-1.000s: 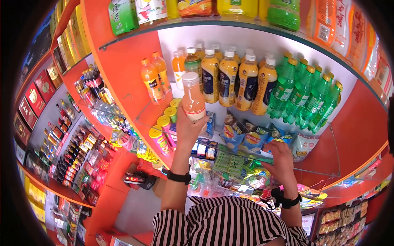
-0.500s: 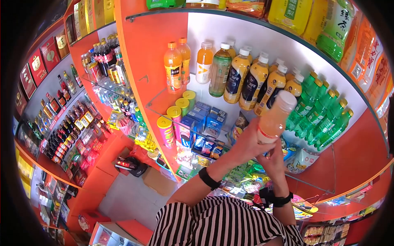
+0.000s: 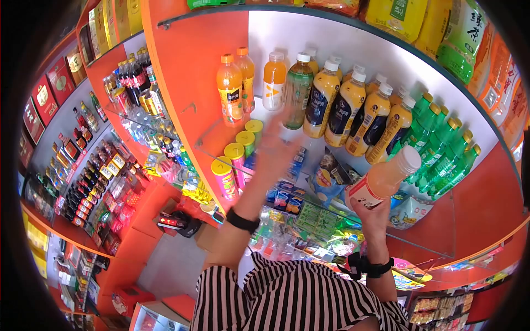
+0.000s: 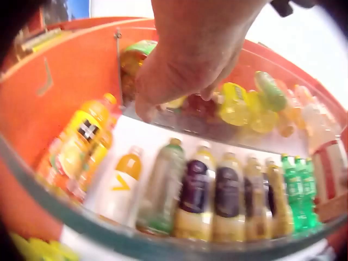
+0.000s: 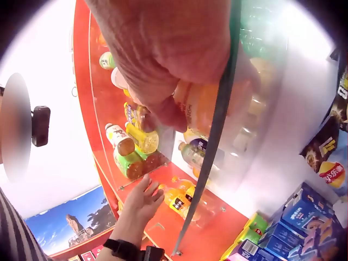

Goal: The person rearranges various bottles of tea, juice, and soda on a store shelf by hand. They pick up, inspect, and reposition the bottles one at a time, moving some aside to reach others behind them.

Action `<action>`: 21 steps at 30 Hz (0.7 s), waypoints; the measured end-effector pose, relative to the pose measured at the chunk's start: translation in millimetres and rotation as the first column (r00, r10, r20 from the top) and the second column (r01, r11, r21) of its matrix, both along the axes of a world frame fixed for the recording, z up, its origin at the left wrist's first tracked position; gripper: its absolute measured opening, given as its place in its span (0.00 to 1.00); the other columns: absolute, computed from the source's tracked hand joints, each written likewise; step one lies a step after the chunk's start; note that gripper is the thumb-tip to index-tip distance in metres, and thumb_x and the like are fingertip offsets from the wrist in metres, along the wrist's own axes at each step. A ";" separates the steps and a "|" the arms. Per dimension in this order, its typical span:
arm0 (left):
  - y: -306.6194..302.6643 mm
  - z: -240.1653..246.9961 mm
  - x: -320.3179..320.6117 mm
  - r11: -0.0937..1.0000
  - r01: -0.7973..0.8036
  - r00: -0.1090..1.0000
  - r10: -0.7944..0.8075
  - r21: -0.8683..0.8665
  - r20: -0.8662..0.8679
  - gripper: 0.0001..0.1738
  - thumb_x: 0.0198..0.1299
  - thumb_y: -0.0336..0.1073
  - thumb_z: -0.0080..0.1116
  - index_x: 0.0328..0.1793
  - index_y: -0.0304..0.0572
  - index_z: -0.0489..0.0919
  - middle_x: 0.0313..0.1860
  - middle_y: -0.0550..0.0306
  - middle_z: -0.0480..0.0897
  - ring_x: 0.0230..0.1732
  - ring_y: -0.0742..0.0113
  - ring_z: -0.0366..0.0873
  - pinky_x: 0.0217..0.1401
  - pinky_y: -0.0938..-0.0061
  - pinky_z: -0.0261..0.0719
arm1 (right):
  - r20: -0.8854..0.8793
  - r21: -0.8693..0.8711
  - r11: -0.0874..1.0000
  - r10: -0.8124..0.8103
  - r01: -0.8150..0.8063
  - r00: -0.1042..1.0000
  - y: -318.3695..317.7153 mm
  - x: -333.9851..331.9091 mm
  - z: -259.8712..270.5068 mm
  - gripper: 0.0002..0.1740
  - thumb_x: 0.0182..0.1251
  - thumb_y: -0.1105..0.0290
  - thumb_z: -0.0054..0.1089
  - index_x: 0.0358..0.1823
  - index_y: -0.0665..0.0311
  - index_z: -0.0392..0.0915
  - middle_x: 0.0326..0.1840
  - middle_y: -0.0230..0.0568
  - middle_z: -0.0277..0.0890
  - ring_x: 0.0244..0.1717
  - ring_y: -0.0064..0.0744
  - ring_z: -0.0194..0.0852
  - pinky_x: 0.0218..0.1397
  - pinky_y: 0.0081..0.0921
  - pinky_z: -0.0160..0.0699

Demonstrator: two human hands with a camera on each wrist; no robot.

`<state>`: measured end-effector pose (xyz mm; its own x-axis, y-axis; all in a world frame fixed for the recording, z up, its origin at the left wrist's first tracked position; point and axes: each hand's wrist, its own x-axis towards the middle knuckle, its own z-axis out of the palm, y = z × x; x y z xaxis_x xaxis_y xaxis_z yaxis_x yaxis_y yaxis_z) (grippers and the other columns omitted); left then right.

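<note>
In the head view my right hand (image 3: 372, 218) grips a bottle of pinkish drink (image 3: 383, 182) near its base; the bottle leans to the right, with a white cap and a red-and-white label. My left hand (image 3: 279, 151), blurred, is in front of the shelf with nothing in it. Nearest to it in that view stand a green-labelled bottle (image 3: 298, 91) and an orange drink bottle with a white label (image 3: 274, 83). The left wrist view shows the left hand (image 4: 190, 60) with fingers loosely bent over the bottle row. In the right wrist view the right hand (image 5: 168, 60) partly covers the held bottle.
Yellow bottles with dark labels (image 3: 320, 102) and green soda bottles (image 3: 441, 154) line the shelf, with orange juice bottles (image 3: 229, 91) at its left end. Below are chip cans (image 3: 223, 171) and snack bags (image 3: 411, 212). A glass shelf edge (image 3: 386, 41) runs overhead.
The pink bottle went from the left hand to the right hand, moving rightward. The left hand then let go and moved back left toward the shelf. The head view also swung.
</note>
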<state>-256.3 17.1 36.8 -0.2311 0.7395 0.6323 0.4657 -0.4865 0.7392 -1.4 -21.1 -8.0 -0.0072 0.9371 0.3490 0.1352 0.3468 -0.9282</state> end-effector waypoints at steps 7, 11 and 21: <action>42.1 95.5 -131.5 0.801 -0.534 0.791 0.587 0.271 -0.174 0.26 0.59 0.38 0.58 0.63 0.39 0.70 0.60 0.43 0.73 0.57 0.48 0.74 0.57 0.60 0.73 | -0.078 -0.017 0.998 -0.054 0.053 0.995 -2.2 -7.4 5.7 0.37 0.45 0.79 0.72 0.58 0.65 0.63 0.49 0.39 0.75 0.46 0.27 0.77 0.50 0.26 0.78; 72.2 121.4 -145.7 0.859 -0.438 0.716 0.511 0.263 -0.476 0.25 0.61 0.41 0.55 0.63 0.40 0.71 0.61 0.42 0.72 0.59 0.46 0.73 0.58 0.58 0.73 | -0.062 -0.011 0.997 -0.073 0.072 0.995 -1.2 -9.9 4.5 0.39 0.45 0.79 0.71 0.60 0.65 0.61 0.49 0.40 0.75 0.47 0.28 0.77 0.51 0.27 0.78; 132.6 152.5 -163.6 0.885 -0.459 0.518 0.200 -0.073 -0.832 0.26 0.63 0.47 0.51 0.62 0.38 0.72 0.56 0.42 0.77 0.55 0.49 0.76 0.57 0.59 0.73 | 0.040 0.074 0.988 -0.142 0.138 0.989 -0.1 -9.4 -4.3 0.39 0.45 0.77 0.70 0.61 0.66 0.60 0.52 0.43 0.75 0.51 0.31 0.77 0.54 0.29 0.77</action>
<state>-419.9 149.7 189.3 -0.0033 0.8739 0.4860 0.9981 -0.0270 0.0554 -10.8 -21.2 -12.3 0.1050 0.9028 0.4170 0.2282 0.3863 -0.8937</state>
